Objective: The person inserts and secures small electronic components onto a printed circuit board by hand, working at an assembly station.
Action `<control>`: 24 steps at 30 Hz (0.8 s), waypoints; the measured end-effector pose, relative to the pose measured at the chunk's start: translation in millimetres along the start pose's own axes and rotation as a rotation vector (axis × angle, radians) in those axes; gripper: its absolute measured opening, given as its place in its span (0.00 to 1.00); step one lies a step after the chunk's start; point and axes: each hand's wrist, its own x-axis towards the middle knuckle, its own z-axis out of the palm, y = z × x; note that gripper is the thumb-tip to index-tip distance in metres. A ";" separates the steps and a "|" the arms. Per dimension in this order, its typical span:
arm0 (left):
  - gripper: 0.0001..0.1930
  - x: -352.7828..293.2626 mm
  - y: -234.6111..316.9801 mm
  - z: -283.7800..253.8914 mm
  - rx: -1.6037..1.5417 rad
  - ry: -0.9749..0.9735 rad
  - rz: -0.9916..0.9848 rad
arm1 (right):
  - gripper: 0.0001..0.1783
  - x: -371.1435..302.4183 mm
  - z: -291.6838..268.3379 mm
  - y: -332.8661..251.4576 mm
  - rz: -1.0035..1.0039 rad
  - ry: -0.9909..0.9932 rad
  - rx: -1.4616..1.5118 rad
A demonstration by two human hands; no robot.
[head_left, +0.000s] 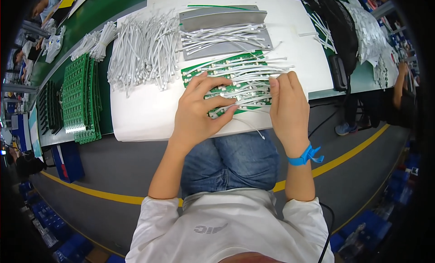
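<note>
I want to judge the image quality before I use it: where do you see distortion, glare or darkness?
Head view: corners fall to black; the yellow floor line bends; a pale patch, probably glare, shows low on the stacked green circuit boards; the left hand and right hand look well lit.

I'm in a workshop for electronics, the factory-floor kind. The worktop [129, 11] is long and green, and on it green circuit boards [77, 95] stand packed in a row beside a big heap of white leads [142, 50]. Another circuit board [187, 75] lies right in front of me, covered with more such leads. I wear a blue band [302, 160] round my right wrist. Below, a yellow line [358, 150] marks the grey floor [122, 170], and blue containers [50, 217] crowd the edges. Other people are around too, one at the far right [401, 93].
</note>
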 end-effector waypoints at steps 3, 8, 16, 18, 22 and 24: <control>0.09 0.4 -2.7 -1.5 -0.028 -0.009 -0.019 | 0.06 2.4 -6.0 10.7 -0.120 0.285 0.000; 0.08 1.9 -1.4 -1.8 -0.040 -0.006 -0.029 | 0.03 -11.8 -43.8 -5.7 -0.132 0.031 0.398; 0.09 3.3 -0.1 0.0 0.005 -0.005 -0.033 | 0.07 -13.2 -15.1 6.6 -0.193 -0.176 0.260; 0.09 3.9 0.5 -0.6 0.007 0.001 -0.028 | 0.07 -12.4 -12.6 4.5 -0.178 -0.171 0.298; 0.09 3.7 2.2 0.7 0.003 -0.001 -0.052 | 0.07 -11.6 -11.0 2.2 -0.180 -0.196 0.310; 0.09 3.1 1.5 1.5 0.009 0.008 -0.047 | 0.07 -11.8 -10.1 2.0 -0.182 -0.194 0.304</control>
